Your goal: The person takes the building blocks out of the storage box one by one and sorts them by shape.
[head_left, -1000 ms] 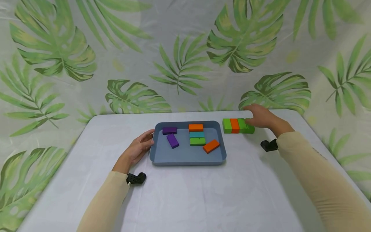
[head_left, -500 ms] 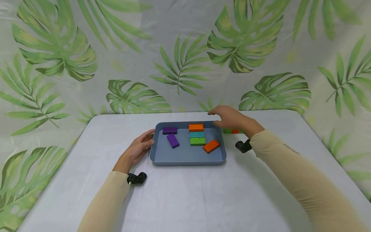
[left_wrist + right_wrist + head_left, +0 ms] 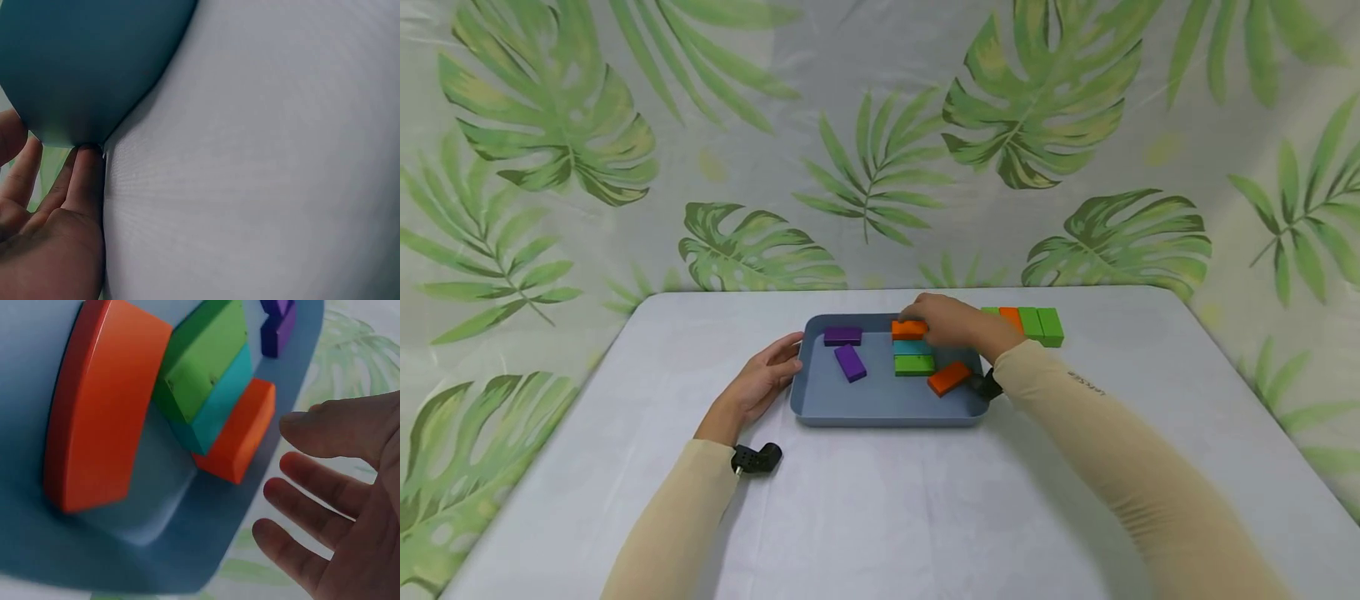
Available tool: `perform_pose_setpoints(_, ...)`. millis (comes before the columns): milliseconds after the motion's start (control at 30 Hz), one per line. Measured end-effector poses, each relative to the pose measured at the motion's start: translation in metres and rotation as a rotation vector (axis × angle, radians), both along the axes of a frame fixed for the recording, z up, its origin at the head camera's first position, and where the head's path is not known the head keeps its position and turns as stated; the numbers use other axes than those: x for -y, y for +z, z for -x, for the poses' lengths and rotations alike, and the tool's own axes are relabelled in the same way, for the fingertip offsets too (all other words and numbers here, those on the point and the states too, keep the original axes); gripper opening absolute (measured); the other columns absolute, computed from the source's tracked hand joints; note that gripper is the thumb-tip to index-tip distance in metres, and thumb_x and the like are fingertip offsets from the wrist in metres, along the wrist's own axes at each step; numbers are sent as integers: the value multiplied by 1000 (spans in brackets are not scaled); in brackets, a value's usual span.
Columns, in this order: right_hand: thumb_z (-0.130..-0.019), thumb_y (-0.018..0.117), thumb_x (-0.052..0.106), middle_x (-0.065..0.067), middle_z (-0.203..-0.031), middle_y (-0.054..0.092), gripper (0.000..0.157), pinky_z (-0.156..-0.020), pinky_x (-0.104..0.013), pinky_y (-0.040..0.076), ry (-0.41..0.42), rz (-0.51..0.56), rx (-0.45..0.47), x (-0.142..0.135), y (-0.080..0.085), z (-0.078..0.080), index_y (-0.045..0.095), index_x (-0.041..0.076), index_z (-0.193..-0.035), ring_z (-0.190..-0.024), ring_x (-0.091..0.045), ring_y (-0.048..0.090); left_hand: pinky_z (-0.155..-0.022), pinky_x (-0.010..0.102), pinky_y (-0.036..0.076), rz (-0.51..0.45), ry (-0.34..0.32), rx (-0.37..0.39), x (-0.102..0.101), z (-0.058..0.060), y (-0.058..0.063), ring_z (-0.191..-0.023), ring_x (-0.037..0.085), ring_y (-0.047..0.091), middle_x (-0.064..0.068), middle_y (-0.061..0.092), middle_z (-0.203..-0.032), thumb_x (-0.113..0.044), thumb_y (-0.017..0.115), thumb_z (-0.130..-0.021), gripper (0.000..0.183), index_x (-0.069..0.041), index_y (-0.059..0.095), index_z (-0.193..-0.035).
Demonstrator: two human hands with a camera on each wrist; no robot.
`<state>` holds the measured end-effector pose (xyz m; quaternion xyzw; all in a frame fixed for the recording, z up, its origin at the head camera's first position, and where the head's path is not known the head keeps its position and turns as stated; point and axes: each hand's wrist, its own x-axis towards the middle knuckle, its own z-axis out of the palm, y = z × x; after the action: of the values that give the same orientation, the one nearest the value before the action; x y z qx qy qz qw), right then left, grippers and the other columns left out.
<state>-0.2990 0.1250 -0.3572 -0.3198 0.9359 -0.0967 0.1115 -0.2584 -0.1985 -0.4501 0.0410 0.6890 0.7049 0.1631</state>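
Observation:
My left hand (image 3: 758, 385) touches the outside of a blue-grey tray (image 3: 850, 406) at its left end, fingers fairly straight against the wall in the left wrist view. Over the tray's far right part is my right hand (image 3: 958, 323); its fingers are spread and hold nothing in the right wrist view. The thumb and fingertips are close to an orange block (image 3: 245, 434). Lined up with that block are a teal block (image 3: 910, 347) and a green block (image 3: 914, 366). Another orange block (image 3: 949, 378) lies slanted at right. Two purple blocks (image 3: 850, 363) lie at left.
Right of the tray, a row of green blocks (image 3: 1049, 327) with an orange block (image 3: 1011, 317) among them stands on the white-covered table (image 3: 880, 508), partly behind the right wrist. A leaf-print cloth (image 3: 865, 192) hangs behind the table.
My right hand has moved left from the row of blocks beside the tray to above the tray's far side. The left hand stays at the tray, and the blocks look unmoved.

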Motion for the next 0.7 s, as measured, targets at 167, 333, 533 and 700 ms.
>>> perform_pose_setpoints(167, -91, 51, -6, -17, -140, 55, 53, -111, -46, 45, -30, -44, 12, 7, -8, 2, 57, 11, -140, -127, -33, 54, -127, 47, 16, 7, -1, 4, 0, 0, 0, -154, 30, 19, 16, 17, -167, -4, 49, -101, 64, -13, 23, -159)
perform_pose_setpoints(333, -91, 53, -4, -18, -142, 53, 53, -112, -48, 44, -54, -81, 16, 9, -12, 2, 55, 12, -142, -128, -34, 53, -127, 47, 16, 2, 3, 3, 0, -1, 1, -154, 29, 20, 15, 18, -166, -4, 49, -101, 64, -13, 23, -159)
perform_pose_setpoints(533, -92, 56, -2, -19, -143, 51, 52, -111, -48, 45, -72, -98, 4, 9, -15, 3, 56, 12, -142, -127, -34, 52, -127, 47, 16, 3, 9, 10, -1, 0, 1, -154, 28, 20, 14, 19, -166, -5, 50, -101, 64, -14, 25, -158)
perform_pose_setpoints(700, -91, 57, -4, -18, -141, 52, 52, -111, -47, 45, -69, -93, -12, 9, -18, 4, 57, 11, -140, -125, -34, 52, -127, 47, 16, 6, 10, 10, -1, 0, 1, -154, 29, 20, 14, 18, -167, -5, 50, -101, 64, -14, 24, -159)
